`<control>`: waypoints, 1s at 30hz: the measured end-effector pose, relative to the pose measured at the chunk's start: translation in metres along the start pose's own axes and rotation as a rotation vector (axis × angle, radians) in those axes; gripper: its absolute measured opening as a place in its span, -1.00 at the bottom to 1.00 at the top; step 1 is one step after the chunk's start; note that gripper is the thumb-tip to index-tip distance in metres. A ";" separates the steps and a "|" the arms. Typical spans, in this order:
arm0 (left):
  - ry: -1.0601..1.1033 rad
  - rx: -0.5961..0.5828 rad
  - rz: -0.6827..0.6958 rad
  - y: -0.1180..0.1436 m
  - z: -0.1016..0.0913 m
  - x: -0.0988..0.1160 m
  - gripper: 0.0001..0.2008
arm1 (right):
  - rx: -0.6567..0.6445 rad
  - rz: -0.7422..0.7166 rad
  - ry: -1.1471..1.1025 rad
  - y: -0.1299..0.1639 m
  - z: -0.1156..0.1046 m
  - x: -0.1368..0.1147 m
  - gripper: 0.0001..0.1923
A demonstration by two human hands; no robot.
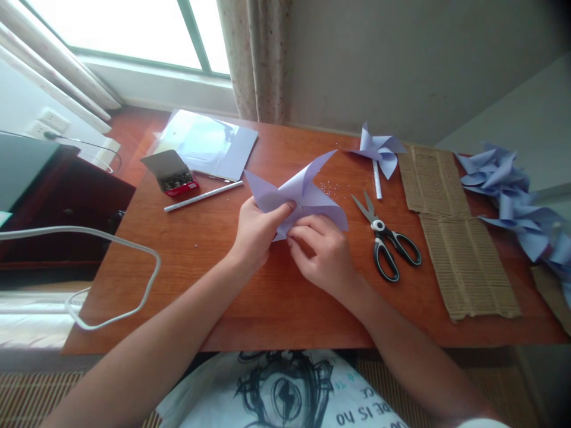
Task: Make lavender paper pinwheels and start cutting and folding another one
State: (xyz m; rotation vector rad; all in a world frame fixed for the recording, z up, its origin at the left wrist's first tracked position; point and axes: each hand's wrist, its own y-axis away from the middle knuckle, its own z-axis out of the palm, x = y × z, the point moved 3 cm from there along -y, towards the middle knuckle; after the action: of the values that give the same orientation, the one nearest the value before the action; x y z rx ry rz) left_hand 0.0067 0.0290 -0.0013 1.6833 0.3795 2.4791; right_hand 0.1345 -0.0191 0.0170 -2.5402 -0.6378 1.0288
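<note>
A lavender paper pinwheel (300,190) lies half folded at the middle of the wooden table (250,309). My left hand (255,233) pinches its centre with the thumb on top. My right hand (322,251) grips the lower flap beside it, fingers curled on the paper. A white paper stick (203,196) lies to the left of the hands. Black-handled scissors (386,239) rest shut just right of my right hand.
A finished pinwheel on a stick (378,153) lies at the back. Corrugated cardboard strips (459,238) sit to the right, with a heap of pinwheels (513,196) beyond. An open box of pins (173,172) and a paper sheet pack (209,142) sit back left. A white cable (111,279) loops off the left edge.
</note>
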 end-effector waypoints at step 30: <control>-0.031 -0.143 -0.053 0.006 0.006 -0.003 -0.72 | 0.251 0.037 0.248 -0.007 -0.025 0.012 -0.92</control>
State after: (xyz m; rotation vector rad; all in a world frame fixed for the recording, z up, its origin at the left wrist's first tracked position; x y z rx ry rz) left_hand 0.0139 0.0233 -0.0006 1.6314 0.2342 2.3778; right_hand 0.1582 -0.0101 0.0302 -2.4108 -0.3692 0.7354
